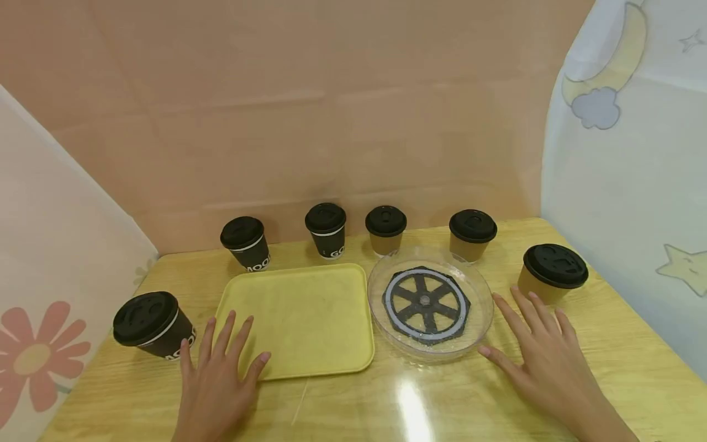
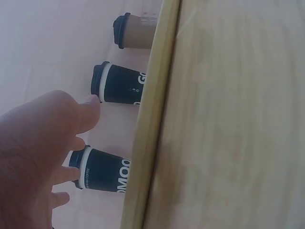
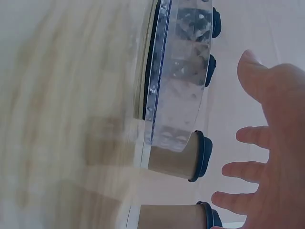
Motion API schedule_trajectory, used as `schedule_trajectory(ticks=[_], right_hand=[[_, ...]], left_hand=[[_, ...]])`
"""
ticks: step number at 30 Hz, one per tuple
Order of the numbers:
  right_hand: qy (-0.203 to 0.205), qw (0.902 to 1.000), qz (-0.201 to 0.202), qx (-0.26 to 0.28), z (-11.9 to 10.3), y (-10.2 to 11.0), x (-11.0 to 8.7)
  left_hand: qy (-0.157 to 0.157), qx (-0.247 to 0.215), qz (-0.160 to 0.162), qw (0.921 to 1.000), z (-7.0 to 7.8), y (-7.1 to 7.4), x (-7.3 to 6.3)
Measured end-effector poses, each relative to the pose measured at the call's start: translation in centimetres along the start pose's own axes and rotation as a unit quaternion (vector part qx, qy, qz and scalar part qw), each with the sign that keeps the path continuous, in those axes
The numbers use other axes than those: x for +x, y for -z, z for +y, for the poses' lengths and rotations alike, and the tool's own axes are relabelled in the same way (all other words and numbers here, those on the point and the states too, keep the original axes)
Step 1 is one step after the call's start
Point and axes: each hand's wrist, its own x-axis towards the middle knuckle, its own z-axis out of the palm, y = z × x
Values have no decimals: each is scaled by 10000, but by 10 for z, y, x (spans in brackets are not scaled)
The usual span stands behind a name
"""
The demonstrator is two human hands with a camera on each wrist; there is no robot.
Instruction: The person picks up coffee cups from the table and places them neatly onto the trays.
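Observation:
My left hand (image 1: 216,383), fingers spread, hovers over the near left corner of a yellow tray (image 1: 298,325). Just left of it stands a black paper coffee cup (image 1: 172,337) with a black lid. On the right, my right hand (image 1: 544,356) is spread beside a transparent round dish (image 1: 486,319), its thumb near the rim. A dark wheel-shaped piece with a grey ring (image 1: 425,304) shows through the dish. Past the right fingertips is a brown paper cup (image 1: 533,287) with a black lid. In both wrist views the fingers hold nothing.
Along the back stand two black cups (image 1: 251,253) (image 2: 106,170) behind the tray, and two brown cups (image 1: 386,242) (image 3: 174,155) behind the dish. A plain cloth backdrop (image 1: 331,123) rises behind the wooden table (image 1: 342,405). Printed cloths (image 1: 624,184) flank both sides.

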Motion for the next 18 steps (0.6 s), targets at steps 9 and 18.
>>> schedule_trajectory(ticks=[9,18], right_hand=[[320,9994,-64,136,-11,8,39],[423,9980,-166,429,-30,25,85]], left_hand=[[-295,113,336,9989,-3,16,21],[-305,-18,62,9995,-4,31,37]])
